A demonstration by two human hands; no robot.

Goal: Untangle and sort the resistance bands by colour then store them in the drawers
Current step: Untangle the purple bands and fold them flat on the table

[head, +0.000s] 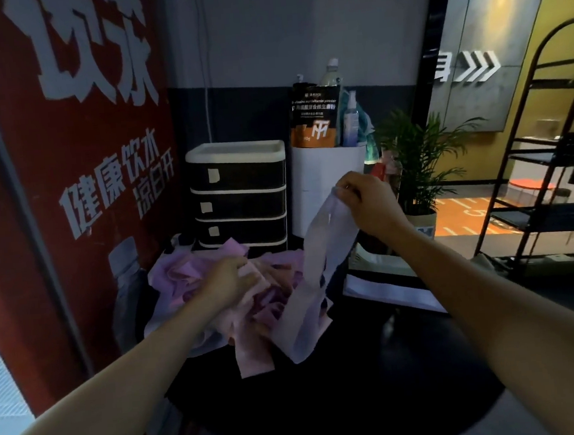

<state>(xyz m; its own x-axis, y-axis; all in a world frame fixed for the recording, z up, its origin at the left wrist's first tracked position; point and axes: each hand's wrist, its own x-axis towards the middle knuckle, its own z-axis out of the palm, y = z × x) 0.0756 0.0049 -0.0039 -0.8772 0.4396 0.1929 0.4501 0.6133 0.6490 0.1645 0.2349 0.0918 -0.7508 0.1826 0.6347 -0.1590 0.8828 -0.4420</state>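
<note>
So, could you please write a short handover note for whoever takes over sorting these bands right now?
Right hand pinches the top of a pale lilac band, lifted out of the pile.
Left hand rests on the tangled pile of pink and purple bands on the black table.
The drawer unit behind has all its drawers shut.
Done: one band partly pulled out.
Left: untangle, sort by colour, store.

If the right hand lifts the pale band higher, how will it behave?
Probably floppy: the pale band hangs limp from the right hand. It looks light, held by a pinch. Its lower end lies on the pile, so it may drag others.
</note>
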